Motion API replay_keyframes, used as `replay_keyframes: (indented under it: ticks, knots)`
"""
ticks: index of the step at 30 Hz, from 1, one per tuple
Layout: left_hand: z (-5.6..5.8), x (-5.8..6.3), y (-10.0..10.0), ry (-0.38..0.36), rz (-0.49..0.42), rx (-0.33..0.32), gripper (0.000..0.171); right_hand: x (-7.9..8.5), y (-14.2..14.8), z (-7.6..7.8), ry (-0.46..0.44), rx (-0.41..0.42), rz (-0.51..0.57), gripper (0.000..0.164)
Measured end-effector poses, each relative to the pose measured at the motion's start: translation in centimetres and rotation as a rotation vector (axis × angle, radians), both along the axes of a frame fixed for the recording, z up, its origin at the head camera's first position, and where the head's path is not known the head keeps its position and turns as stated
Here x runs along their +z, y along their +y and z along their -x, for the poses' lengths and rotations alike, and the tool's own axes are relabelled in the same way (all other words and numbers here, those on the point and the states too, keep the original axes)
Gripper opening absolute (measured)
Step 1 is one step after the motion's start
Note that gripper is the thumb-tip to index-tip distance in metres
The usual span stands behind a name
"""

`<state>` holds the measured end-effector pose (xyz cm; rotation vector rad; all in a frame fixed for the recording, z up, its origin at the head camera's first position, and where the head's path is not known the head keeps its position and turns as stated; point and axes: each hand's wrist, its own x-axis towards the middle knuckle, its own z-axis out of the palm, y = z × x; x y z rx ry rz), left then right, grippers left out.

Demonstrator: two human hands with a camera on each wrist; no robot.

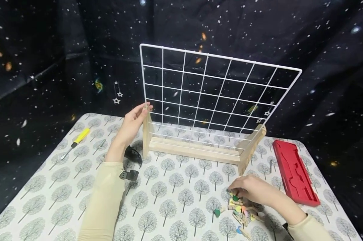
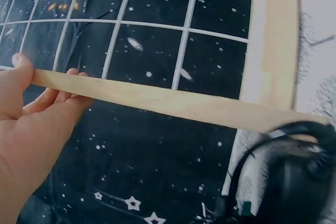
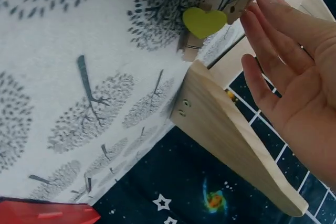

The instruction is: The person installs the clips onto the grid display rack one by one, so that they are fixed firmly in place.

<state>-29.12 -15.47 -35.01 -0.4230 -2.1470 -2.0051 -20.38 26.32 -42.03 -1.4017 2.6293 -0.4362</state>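
My left hand [image 1: 133, 122] grips the top of the left wooden side post [image 1: 146, 134] of a stand, thumb on one side and fingers behind. A white wire grid panel [image 1: 211, 90] leans back in this stand, between two wooden sides joined by a wooden crossbar [image 1: 193, 149]. In the left wrist view the post [image 2: 173, 103] runs from the hand. My right hand [image 1: 256, 190] hovers low over a pile of small wooden clothespins [image 1: 244, 217] with coloured hearts. Seen from the right wrist, its fingertips meet one clothespin [image 3: 239, 6] beside a yellow-green heart [image 3: 205, 23]; no firm pinch shows.
A red moulded tray [image 1: 296, 174] lies at the right, a yellow-handled screwdriver [image 1: 78, 140] at the left. Behind the left wrist sits a black object [image 1: 133, 154], partly hidden. A tree-print cloth [image 1: 169, 201] covers the table; a dark starry curtain [image 1: 78, 50] hangs behind.
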Motion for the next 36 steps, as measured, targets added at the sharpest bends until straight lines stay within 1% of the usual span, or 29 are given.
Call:
replay_keyframes:
  ticks: [2, 5, 7, 9, 11, 14, 17, 20, 26, 28, 31, 33, 36]
  knots:
    - [0.1, -0.1, 0.3, 0.007, 0.005, 0.014, 0.043, 0.0, 0.2, 0.0, -0.006, 0.012, 0.013, 0.029]
    - [0.0, -0.3, 0.5, 0.008, 0.007, 0.035, 0.042, -0.2, 0.6, 0.1, 0.037, 0.056, 0.038, 0.031]
    - [-0.1, -0.3, 0.5, 0.015, 0.020, 0.041, 0.042, -0.4, 0.8, 0.0, 0.073, 0.071, 0.045, 0.036]
    - [-0.4, -0.2, 0.4, 0.023, 0.048, 0.046, 0.042, -0.5, 0.7, -0.1, 0.101, 0.074, 0.039, 0.043]
    - [-0.8, 0.0, 0.3, 0.036, 0.082, 0.049, 0.042, -0.5, 0.6, -0.4, 0.126, 0.049, 0.013, 0.046]
    - [-1.2, 0.4, 0.2, 0.049, 0.117, 0.056, 0.043, -0.5, 0.3, -0.7, 0.135, 0.013, -0.016, 0.040]
    - [-1.3, 0.7, 0.2, 0.053, 0.122, 0.054, 0.043, -0.6, 0.2, -0.8, 0.132, -0.004, -0.023, 0.029]
    - [-1.3, 0.9, 0.2, 0.054, 0.119, 0.045, 0.043, -0.9, 0.3, -0.7, 0.137, 0.000, 0.000, 0.025]
    - [-1.1, 1.0, 0.4, 0.044, 0.118, 0.053, 0.044, -1.6, 0.5, -0.3, 0.203, 0.006, 0.062, 0.020]
    - [-1.0, 1.0, 0.4, 0.040, 0.119, 0.059, 0.044, -1.7, 0.6, -0.2, 0.216, -0.007, 0.069, 0.020]
    - [-0.9, 0.8, 0.5, 0.035, 0.116, 0.066, 0.044, -1.7, 0.5, -0.3, 0.234, -0.050, 0.069, 0.019]
    - [-0.9, 0.7, 0.6, 0.029, 0.115, 0.075, 0.044, -1.6, 0.3, -0.5, 0.240, -0.093, 0.071, 0.018]
    - [-1.0, 0.3, 0.8, 0.013, 0.108, 0.078, 0.043, -1.5, 0.0, -0.9, 0.225, -0.185, 0.098, 0.016]
